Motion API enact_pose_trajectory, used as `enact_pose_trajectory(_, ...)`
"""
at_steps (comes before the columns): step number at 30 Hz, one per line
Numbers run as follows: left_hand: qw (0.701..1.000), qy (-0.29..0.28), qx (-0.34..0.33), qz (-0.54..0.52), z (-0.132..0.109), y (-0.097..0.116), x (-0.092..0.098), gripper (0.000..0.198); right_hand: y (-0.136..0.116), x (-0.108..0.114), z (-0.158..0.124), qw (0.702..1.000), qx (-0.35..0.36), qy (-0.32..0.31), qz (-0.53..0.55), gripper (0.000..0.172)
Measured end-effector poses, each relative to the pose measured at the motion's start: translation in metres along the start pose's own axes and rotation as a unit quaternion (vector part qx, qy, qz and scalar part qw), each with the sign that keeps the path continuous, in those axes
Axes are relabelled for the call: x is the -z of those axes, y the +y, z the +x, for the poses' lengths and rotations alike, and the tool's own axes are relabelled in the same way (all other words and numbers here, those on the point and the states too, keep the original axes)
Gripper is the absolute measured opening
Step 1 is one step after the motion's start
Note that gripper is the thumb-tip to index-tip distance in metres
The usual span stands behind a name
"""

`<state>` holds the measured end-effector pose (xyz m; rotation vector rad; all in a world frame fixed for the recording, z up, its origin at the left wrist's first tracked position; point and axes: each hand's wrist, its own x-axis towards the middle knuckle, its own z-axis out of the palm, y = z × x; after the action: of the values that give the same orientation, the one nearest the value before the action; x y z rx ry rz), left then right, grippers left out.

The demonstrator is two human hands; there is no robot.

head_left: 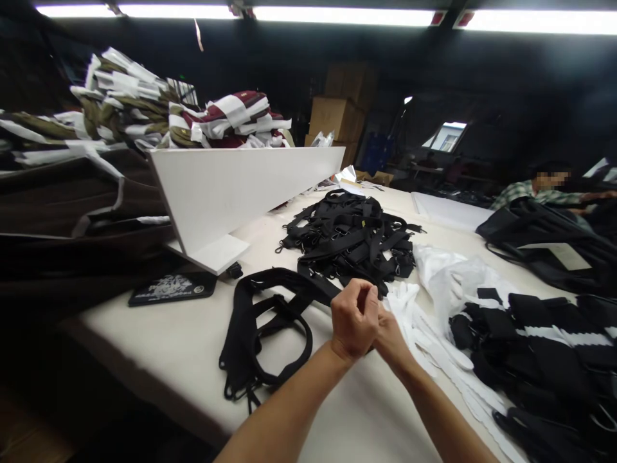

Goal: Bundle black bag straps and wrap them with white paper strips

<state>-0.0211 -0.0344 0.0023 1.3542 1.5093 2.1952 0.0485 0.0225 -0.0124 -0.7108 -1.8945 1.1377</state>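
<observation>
My left hand is closed in a fist over the table, around one end of a black strap. Close against it from the right, my right hand is closed too; its fingers are largely hidden, and I cannot make out what is in them. From the fist the strap runs left into a black webbing harness with a round loop, lying on the pale tabletop. Just beyond my hands lies a tangled heap of black straps with metal clips.
A white panel stands at left, with bundled olive and maroon goods behind it. A black printed pouch lies near the table edge. White strips and banded black webbing lie right. Beyond a black bag is another person.
</observation>
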Motion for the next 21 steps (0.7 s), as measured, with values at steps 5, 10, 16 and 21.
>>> enact_pose_trajectory(5, 0.983, 0.020, -0.167, 0.078, -0.006, 0.001, -0.002, 0.018, -0.007, 0.084, 0.017, 0.937, -0.093, 0.145, 0.305, 0.039)
enact_pose_trajectory(10, 0.973, -0.025, -0.061, 0.223, 0.003, -0.020, -0.004, 0.026, 0.016, 0.125, 0.019, 0.949, -0.089, 0.199, 0.228, 0.048)
enact_pose_trajectory(16, 0.922, -0.173, 0.045, 0.343, 0.007, -0.057, -0.004, 0.044, 0.058, 0.130, -0.001, 0.976, -0.110, 0.186, 0.009, 0.051)
enact_pose_trajectory(21, 0.889, -0.191, 0.083, 0.408, 0.019, -0.065, 0.009, 0.023, 0.059, 0.137, -0.001, 0.972, -0.109, 0.198, -0.058, 0.043)
